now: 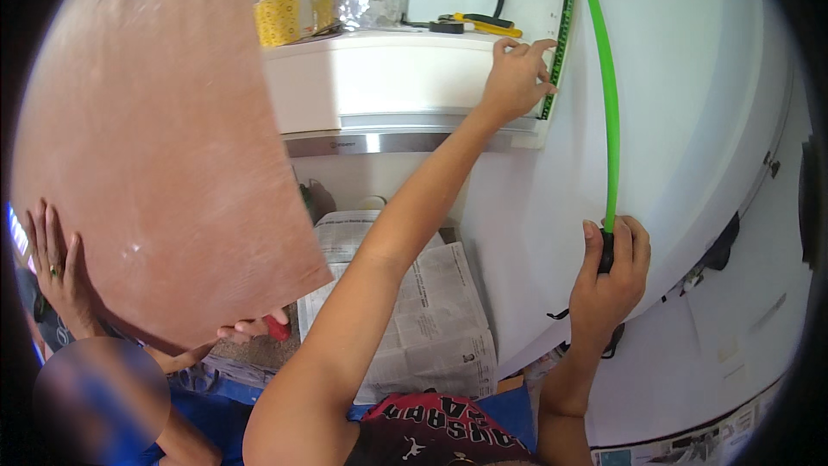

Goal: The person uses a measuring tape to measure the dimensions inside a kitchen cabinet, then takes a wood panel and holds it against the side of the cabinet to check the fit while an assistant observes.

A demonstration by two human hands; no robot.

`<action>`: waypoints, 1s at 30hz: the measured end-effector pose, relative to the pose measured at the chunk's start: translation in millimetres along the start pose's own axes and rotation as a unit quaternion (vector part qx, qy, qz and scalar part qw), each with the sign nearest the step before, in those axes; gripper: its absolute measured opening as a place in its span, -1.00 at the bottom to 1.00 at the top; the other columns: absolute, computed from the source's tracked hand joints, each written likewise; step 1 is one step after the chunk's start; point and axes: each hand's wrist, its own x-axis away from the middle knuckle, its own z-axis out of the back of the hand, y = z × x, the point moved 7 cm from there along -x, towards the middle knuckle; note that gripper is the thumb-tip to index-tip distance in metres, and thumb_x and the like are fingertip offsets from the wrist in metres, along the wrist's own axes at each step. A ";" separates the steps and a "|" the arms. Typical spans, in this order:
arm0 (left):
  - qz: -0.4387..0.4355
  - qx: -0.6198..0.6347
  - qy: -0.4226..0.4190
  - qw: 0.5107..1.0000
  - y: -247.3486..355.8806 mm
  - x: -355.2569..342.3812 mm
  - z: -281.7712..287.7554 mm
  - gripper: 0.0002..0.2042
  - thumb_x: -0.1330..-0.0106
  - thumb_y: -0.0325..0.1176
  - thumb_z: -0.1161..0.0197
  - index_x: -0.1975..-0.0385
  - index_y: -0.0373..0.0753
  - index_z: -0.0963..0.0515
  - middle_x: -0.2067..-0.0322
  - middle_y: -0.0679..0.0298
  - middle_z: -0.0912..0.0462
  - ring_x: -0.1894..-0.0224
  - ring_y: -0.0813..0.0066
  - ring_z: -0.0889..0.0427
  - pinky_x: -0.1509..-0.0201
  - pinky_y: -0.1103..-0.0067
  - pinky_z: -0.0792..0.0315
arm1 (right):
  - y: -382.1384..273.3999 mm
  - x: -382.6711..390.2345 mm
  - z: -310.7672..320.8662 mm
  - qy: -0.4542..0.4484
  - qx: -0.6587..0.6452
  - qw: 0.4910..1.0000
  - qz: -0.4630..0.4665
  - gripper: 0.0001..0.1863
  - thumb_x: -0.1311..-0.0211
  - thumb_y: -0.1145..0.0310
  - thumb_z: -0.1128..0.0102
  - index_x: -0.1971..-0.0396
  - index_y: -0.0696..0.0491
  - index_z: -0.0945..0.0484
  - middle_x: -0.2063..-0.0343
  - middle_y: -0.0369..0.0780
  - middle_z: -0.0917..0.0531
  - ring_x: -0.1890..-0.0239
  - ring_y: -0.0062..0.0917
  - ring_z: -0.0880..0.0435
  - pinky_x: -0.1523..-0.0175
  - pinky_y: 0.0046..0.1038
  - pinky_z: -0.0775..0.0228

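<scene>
In the head view, I see the wearer's right hand [614, 272] gripping the small black case of a tape measure [607, 252], out in front of a smooth white surface [690, 121]. The tape measure's flexible bright-green blade [609, 95] climbs from that case, folds over at the top and drops, its black-and-green marked face showing, along the upright edge beside a white ledge [388, 78]. There the left hand [517, 78] has bent fingers with tips at the marked strip; I can't tell whether they pinch it. On the ledge are yellow-and-black-handled pliers [490, 26] and yellow patterned paper cups [278, 17]. To the left, a co-worker's hands [59, 267] support a large flat pinkish-brown panel [164, 147]. Printed newspaper sheets [440, 302] lie below.
</scene>
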 end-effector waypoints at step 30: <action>0.053 -0.055 -0.030 0.997 15.6 -4.3 11.5 -0.02 -0.06 -0.24 -0.68 -0.49 -0.24 -0.22 0.44 0.45 -0.80 0.03 0.46 -0.69 -0.43 0.26 -0.06 | 2.8 -5.8 19.7 -0.055 0.002 0.998 0.017 -0.66 -0.40 0.07 -0.37 0.12 0.05 -0.71 0.12 -0.20 -0.62 0.12 -0.27 -0.63 0.29 -0.28 -0.60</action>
